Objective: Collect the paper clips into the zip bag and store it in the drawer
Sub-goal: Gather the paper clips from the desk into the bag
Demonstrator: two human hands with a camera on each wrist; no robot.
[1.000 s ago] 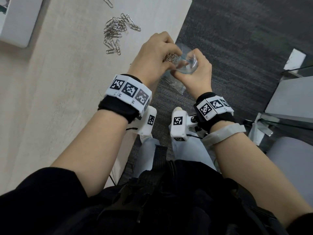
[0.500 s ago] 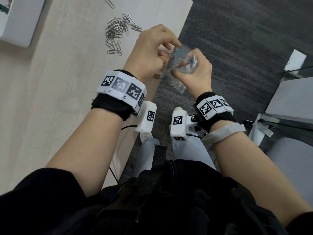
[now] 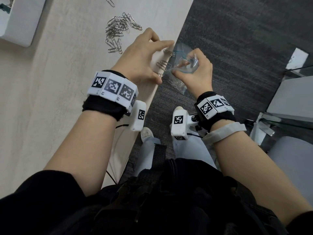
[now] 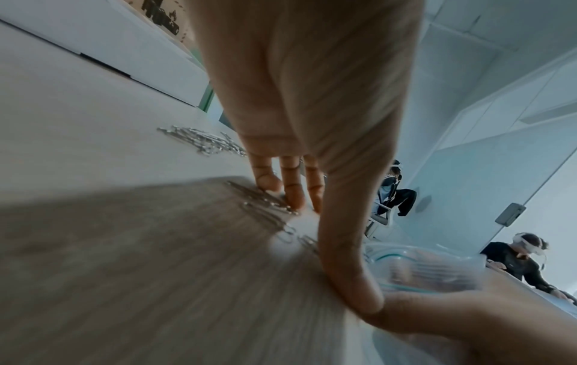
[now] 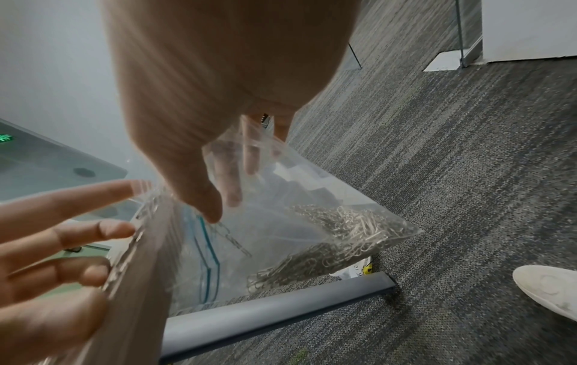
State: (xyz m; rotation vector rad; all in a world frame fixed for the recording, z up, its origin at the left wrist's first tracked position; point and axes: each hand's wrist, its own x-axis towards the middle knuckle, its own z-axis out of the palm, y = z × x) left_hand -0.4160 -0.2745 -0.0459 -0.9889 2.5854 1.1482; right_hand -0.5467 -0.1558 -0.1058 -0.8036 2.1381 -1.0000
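My right hand (image 3: 181, 67) grips the mouth of a clear zip bag (image 3: 177, 84) and holds it just off the table's right edge. The bag (image 5: 312, 205) has many silver paper clips (image 5: 343, 232) in its bottom corner. My left hand (image 3: 160, 61) lies over the table edge with straight, spread fingers (image 4: 293, 195). Under them a few loose clips (image 3: 164, 65) lie on the edge beside the bag's mouth. A larger pile of clips (image 3: 116, 31) sits farther back on the table, with one stray clip (image 3: 109, 1) beyond it. No drawer is visible.
The pale wood table (image 3: 59, 99) fills the left; a white box (image 3: 18, 21) stands at its far left corner. Dark carpet (image 3: 237, 48) lies to the right. A grey bar (image 5: 281, 308) runs under the table. My shoe (image 5: 549, 289) is on the floor. Other people (image 4: 512, 261) sit far off.
My left hand has left the bag's mouth, where it pinched clips, and moved back to the table edge, its fingers now straight over a few loose clips. The right hand kept the bag steady.
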